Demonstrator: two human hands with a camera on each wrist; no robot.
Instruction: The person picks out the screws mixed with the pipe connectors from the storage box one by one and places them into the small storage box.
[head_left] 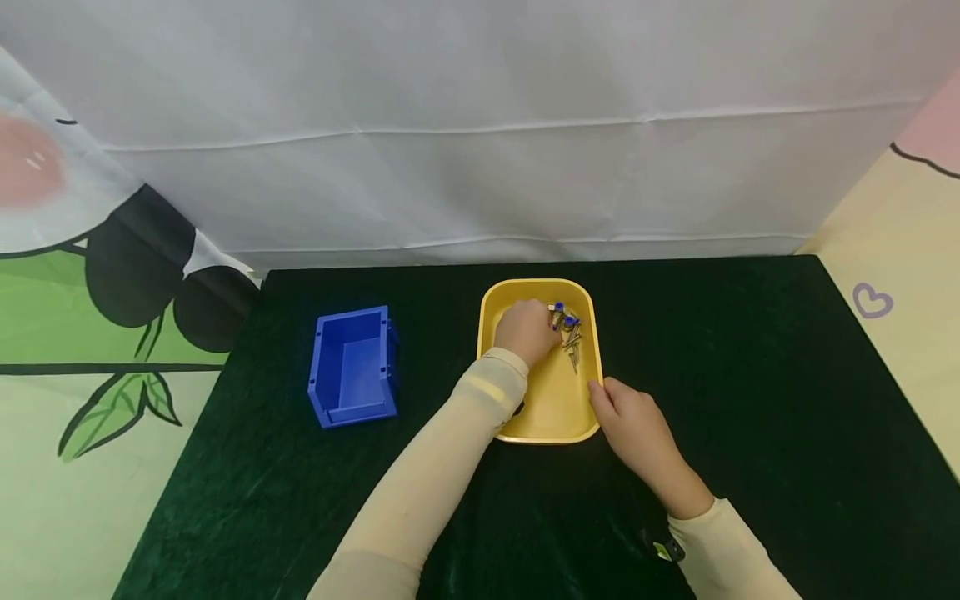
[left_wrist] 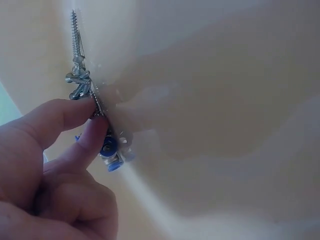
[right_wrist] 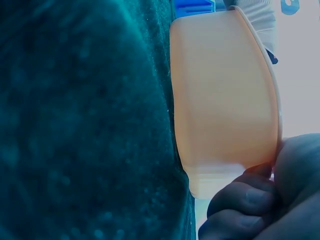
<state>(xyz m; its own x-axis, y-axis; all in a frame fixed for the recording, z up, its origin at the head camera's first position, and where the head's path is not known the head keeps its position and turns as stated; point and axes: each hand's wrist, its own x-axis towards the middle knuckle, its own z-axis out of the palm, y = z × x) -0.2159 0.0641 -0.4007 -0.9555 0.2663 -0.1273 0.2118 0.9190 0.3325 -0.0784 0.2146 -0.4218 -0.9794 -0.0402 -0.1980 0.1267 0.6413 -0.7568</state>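
A yellow tray [head_left: 551, 421] stands on the dark green cloth. Inside it, toward the right wall, lie several metal screws [head_left: 575, 354] and small metal pieces with blue ends [head_left: 569, 322]. My left hand [head_left: 527, 332] reaches into the tray over this pile. The left wrist view shows its thumb and index finger pinching a screw among the loose screws [left_wrist: 76, 45], though the fingertips partly hide it; the blue-ended pieces [left_wrist: 109, 147] lie close below. At the tray's near right corner, my right hand [head_left: 636, 429] grips the rim, its fingers curled against the outer wall [right_wrist: 225, 95].
Left of the tray stands a blue open-fronted bin [head_left: 360, 367], apart from it. The green cloth [head_left: 750, 375] covers the table, which meets a white curtain [head_left: 480, 183] at the back. Printed fabric [head_left: 127, 467] hangs at the left side.
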